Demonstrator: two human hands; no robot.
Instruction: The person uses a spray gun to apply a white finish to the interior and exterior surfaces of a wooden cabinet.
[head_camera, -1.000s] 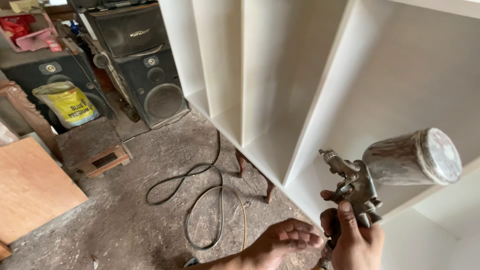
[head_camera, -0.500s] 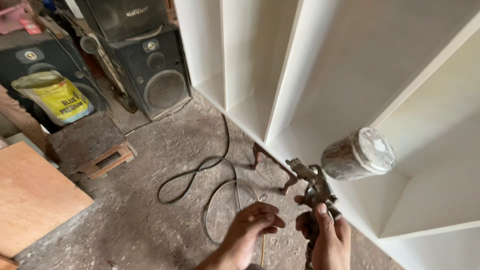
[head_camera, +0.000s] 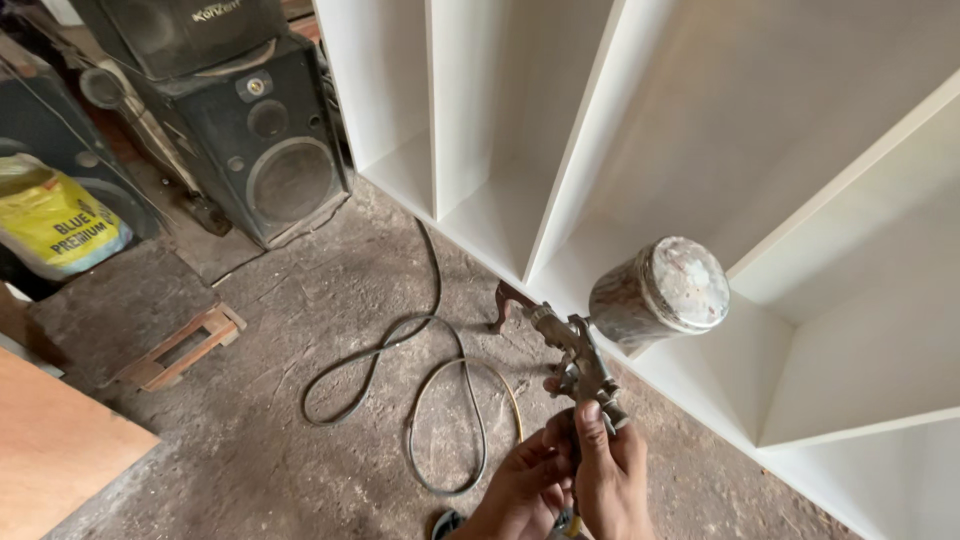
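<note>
My right hand (head_camera: 612, 478) grips the handle of a metal spray gun (head_camera: 580, 362) at the bottom centre, thumb up along its back. The gun's paint-stained metal cup (head_camera: 658, 293) tilts to the upper right, its nozzle pointing left. My left hand (head_camera: 520, 485) touches the gun's handle base from the left, fingers curled against it. Just behind the gun stands a white shelf unit (head_camera: 640, 120) with several open compartments.
A dark hose (head_camera: 432, 400) loops on the rough concrete floor. Black loudspeakers (head_camera: 255, 140) stand at the upper left, beside a yellow sack (head_camera: 55, 220). A small wooden frame (head_camera: 185, 345) and a plywood board (head_camera: 50, 450) lie at the left.
The view has shifted, so the gun and both hands now sit lower and more central. My left hand has moved in from the floor side and closed against the gun's handle.
</note>
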